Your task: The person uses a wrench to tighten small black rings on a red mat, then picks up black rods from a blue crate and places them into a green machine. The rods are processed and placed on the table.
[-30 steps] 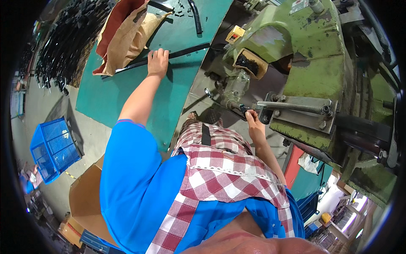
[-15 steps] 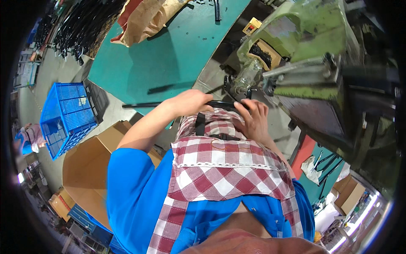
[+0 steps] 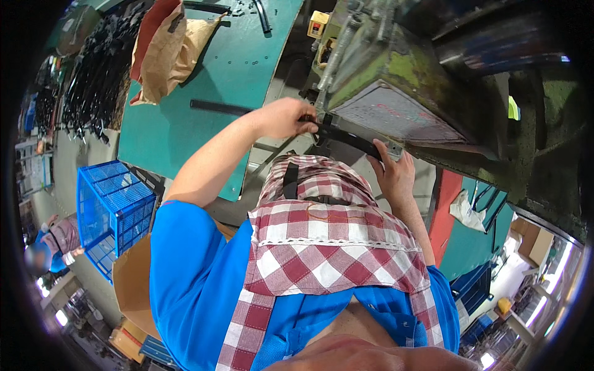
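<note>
A long black bar (image 3: pixel 349 139) spans sideways in front of the checked apron, both hands on it. My left hand (image 3: pixel 289 117) is closed around its middle, and the bar's left part reaches out over the green table. My right hand (image 3: pixel 394 173) grips near the right end with thumb and fingers, close to the lower edge of a green machine (image 3: pixel 396 111). The hand and machine partly hide that end. Beneath my left hand, some small machine parts are hard to make out.
On the green table (image 3: pixel 229 80) lie a brown paper bag (image 3: pixel 176 59), a short black piece (image 3: pixel 262 17) and several small rings. Dark rods hang at the far left. A blue crate (image 3: pixel 133 213) and a cardboard box (image 3: pixel 136 278) stand left, near another person (image 3: pixel 55 244).
My view has turned rightward, toward the machine. Both hands have moved forward with the black bar, and its right end is now against the machine. The hands are farther apart.
</note>
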A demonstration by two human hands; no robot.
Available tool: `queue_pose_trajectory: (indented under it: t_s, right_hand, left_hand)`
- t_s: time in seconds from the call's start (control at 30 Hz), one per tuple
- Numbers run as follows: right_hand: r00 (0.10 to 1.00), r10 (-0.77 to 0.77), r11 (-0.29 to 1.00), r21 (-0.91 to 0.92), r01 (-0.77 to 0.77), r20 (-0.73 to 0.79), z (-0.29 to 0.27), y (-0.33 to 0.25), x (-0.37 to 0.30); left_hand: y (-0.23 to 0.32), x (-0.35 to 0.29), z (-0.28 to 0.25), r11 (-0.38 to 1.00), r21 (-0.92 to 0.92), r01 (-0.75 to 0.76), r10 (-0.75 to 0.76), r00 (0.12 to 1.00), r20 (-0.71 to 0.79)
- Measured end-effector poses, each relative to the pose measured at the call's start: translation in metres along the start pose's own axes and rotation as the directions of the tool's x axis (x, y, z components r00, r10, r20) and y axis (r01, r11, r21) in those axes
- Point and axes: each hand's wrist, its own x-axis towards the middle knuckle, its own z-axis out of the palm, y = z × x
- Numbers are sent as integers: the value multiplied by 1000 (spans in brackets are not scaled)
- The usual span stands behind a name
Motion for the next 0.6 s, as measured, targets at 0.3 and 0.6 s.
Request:
queue_pose_trajectory:
  t_s: [0.3, 0.6]
  right_hand:
    - [989, 106, 992, -57, -112, -101, 9, 20, -15]
    - [982, 186, 979, 87, -183, -18, 0, 30, -10]
  left_hand:
    - [48, 30, -40, 1000, 0, 18, -18, 999, -29]
    - [26, 59, -18, 984, 127, -126, 119, 991, 63]
